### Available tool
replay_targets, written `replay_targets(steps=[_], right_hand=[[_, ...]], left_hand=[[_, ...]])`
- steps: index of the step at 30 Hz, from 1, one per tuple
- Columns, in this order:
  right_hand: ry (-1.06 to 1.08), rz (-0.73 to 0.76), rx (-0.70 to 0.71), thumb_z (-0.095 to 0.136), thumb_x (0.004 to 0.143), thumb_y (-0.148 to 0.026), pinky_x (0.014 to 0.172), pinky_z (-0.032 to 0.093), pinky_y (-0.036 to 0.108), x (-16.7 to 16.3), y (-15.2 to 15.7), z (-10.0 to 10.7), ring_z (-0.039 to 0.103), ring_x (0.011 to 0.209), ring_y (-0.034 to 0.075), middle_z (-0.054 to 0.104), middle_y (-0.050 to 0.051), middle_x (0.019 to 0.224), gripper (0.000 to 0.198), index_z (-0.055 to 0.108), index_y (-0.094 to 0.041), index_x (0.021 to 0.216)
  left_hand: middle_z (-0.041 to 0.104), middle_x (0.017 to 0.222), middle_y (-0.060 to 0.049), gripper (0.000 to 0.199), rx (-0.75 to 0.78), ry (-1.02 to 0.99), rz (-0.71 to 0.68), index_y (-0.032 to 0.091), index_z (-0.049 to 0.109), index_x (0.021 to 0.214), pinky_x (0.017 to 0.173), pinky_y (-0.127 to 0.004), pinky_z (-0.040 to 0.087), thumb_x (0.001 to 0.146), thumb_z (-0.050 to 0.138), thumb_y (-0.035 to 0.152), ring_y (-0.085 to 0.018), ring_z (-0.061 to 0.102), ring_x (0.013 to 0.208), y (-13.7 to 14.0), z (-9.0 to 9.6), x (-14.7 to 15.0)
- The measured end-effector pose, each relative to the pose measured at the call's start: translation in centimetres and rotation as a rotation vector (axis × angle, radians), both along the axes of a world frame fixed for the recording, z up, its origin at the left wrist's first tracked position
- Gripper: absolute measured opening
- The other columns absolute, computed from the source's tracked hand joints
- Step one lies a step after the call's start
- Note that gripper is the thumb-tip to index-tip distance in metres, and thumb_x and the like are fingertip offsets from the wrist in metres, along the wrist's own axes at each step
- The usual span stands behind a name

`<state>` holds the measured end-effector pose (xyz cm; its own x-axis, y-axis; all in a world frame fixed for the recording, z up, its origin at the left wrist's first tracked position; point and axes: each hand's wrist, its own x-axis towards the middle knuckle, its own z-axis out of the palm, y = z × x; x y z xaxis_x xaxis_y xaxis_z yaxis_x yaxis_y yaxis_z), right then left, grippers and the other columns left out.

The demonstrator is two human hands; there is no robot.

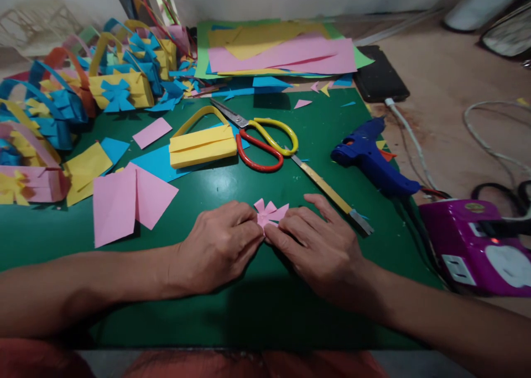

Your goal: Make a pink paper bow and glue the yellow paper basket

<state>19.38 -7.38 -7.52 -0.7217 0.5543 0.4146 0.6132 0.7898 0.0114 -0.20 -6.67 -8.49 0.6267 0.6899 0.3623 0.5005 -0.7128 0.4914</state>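
Between my two hands is a small pink paper flower (265,214) with several cut petals spread out. The fingers of my left hand (226,242) are closed on its left edge. My right hand (319,245) pinches the near right side with thumb and fingers, its little finger sticking out. Beyond them lies a small yellow paper bag (203,147) with a handle and no flower on its front. Right of the bag rest scissors (265,145) with one yellow and one red handle. A thin cutter with a yellowish grip (323,185) slants down from them.
Pink paper pieces (116,206) lie at left, near finished paper bags (120,90) with flowers. Coloured sheets (282,52) are stacked at the back. A blue glue gun (375,157), a phone (381,74) and a purple power strip (477,245) with cables stand at right.
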Motion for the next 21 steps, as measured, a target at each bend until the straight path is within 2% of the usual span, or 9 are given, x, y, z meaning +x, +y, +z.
replay_targets(steps=[21], right_hand=[[0.005, -0.016, -0.014, 0.042, 0.090, -0.011, 0.082, 0.040, 0.042, -0.17, 0.07, -0.11, 0.054, 0.071, 0.019, 0.065, 0.006, 0.071, 0.026, 0.068, -0.013, 0.088]], left_hand=[[0.064, 0.084, -0.009, 0.020, 0.010, 0.001, -0.004, 0.012, 0.062, 0.077, 0.067, -0.025, 0.050, 0.091, 0.048, 0.015, -0.015, 0.059, 0.078, 0.01, -0.12, -0.03]])
